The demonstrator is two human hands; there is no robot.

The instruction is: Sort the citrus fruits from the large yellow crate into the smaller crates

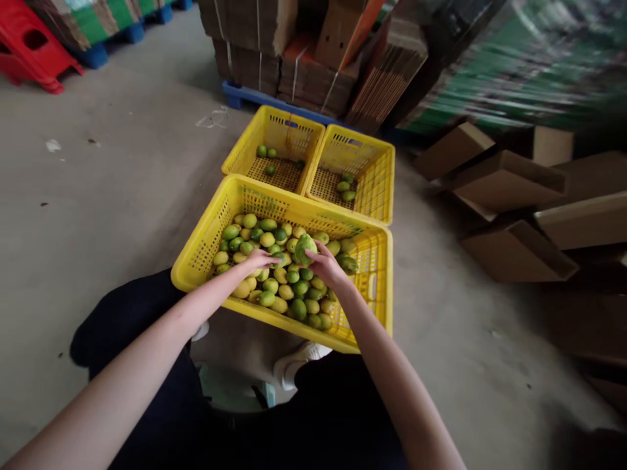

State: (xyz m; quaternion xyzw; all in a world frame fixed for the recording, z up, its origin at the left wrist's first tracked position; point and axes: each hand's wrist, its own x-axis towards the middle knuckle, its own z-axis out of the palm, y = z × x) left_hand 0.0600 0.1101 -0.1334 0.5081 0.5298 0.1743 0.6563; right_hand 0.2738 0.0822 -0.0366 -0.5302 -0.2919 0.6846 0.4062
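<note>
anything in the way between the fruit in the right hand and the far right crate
Yes: the big crate's far wall stands between the green fruit in the right hand and the far right crate. Above that wall, nothing visible blocks the way.

crate walls [202, 251] ring the fruit [298, 309]; open from above

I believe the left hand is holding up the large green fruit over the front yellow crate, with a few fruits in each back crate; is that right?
Not quite: the head view shows the right hand holding up the large green fruit over the front yellow crate. The back left crate and back right crate do each hold a few fruits.
</note>
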